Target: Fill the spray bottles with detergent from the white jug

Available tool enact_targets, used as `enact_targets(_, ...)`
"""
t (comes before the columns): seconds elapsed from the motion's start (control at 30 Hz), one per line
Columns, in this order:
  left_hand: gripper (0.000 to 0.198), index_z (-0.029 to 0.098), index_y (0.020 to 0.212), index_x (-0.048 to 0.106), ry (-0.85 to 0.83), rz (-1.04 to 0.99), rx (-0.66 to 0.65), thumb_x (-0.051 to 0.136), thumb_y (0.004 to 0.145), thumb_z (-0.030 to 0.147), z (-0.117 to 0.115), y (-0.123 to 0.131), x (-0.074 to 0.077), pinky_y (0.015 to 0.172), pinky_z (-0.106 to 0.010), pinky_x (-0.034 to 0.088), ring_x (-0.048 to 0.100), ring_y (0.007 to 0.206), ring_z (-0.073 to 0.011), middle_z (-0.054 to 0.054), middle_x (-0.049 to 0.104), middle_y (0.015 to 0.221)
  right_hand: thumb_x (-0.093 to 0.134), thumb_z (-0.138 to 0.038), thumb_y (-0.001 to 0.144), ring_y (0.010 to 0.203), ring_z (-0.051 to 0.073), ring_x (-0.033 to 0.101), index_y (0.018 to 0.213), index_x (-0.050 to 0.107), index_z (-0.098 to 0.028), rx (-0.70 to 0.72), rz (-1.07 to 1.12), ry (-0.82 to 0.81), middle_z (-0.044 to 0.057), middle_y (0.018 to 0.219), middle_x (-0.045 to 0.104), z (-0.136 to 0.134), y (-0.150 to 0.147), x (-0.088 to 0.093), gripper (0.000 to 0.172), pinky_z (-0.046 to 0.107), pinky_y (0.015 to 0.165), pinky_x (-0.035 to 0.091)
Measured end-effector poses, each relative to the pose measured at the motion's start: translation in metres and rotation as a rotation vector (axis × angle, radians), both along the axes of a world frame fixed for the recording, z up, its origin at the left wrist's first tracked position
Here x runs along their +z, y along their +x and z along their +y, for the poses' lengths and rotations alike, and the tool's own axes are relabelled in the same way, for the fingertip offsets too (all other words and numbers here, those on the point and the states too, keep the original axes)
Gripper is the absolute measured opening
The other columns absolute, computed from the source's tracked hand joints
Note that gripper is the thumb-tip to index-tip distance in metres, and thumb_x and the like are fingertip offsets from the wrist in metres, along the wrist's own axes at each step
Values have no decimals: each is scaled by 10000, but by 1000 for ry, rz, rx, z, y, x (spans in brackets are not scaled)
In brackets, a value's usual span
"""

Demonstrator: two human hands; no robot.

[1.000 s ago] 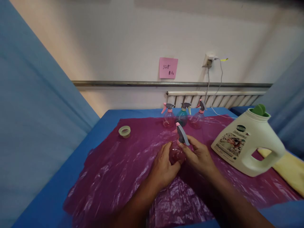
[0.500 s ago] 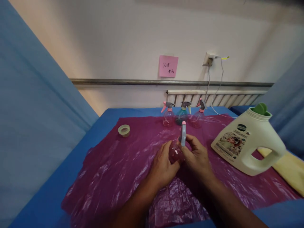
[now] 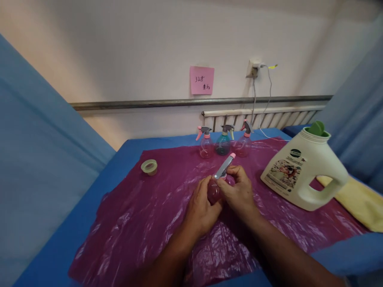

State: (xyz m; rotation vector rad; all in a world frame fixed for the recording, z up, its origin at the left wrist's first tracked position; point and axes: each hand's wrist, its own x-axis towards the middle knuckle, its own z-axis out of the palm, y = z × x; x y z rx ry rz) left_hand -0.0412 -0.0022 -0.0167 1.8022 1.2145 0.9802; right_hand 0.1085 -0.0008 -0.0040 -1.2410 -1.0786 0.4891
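My left hand (image 3: 201, 205) is wrapped round the round pink see-through body of a spray bottle (image 3: 214, 192). The bottle's grey trigger head (image 3: 224, 166), with a pink tip, points away and to the right. Just below that head, my right hand (image 3: 239, 190) pinches at the neck with thumb and fingers. The fingers partly hide the collar, so I cannot tell how tight it sits. Behind my hands stand three more spray bottles: a pink one (image 3: 206, 148), a teal one (image 3: 223, 146) and another pink one (image 3: 243, 146), all with trigger heads on.
A large cream jug (image 3: 308, 191) with a green piece in its mouth stands at the right, beside a yellow cloth (image 3: 356, 201). A roll of tape (image 3: 149, 167) lies at the left. Purple plastic sheeting (image 3: 143, 223) covers the blue table (image 3: 80, 217).
The trigger head on the held bottle has swung from pointing straight away to pointing away and right. My right hand has turned with it. The view has shifted slightly to the right.
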Motion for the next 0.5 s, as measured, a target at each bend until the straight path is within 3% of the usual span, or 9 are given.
enact_targets(0.1, 691, 277, 1542, 571, 19, 13, -6, 833, 905, 327, 1, -1, -3, 1231, -527, 481, 611, 1456, -344, -123, 638, 1576, 854, -357, 844, 1127, 265, 752, 1059, 670, -249, 56, 66, 22, 76, 1224, 814, 0, -2, -3, 302, 468, 1058, 550)
enact_targets(0.37, 702, 301, 1563, 535, 40, -27, -52, 831, 927, 320, 1, -3, -4, 1202, -518, 501, 661, 1396, -324, -104, 674, 1524, 857, -340, 848, 957, 226, 732, 1021, 733, -264, 101, 91, 59, 17, 1010, 798, 1, 0, 4, 226, 413, 942, 565)
enact_targets(0.5, 695, 306, 1562, 531, 34, -37, -55, 828, 935, 345, 1, -3, -3, 1177, -533, 519, 677, 1369, -333, -108, 685, 1503, 868, -343, 844, 961, 235, 757, 1006, 771, -270, 108, 126, 50, 16, 1008, 822, 2, 1, 1, 202, 410, 932, 581)
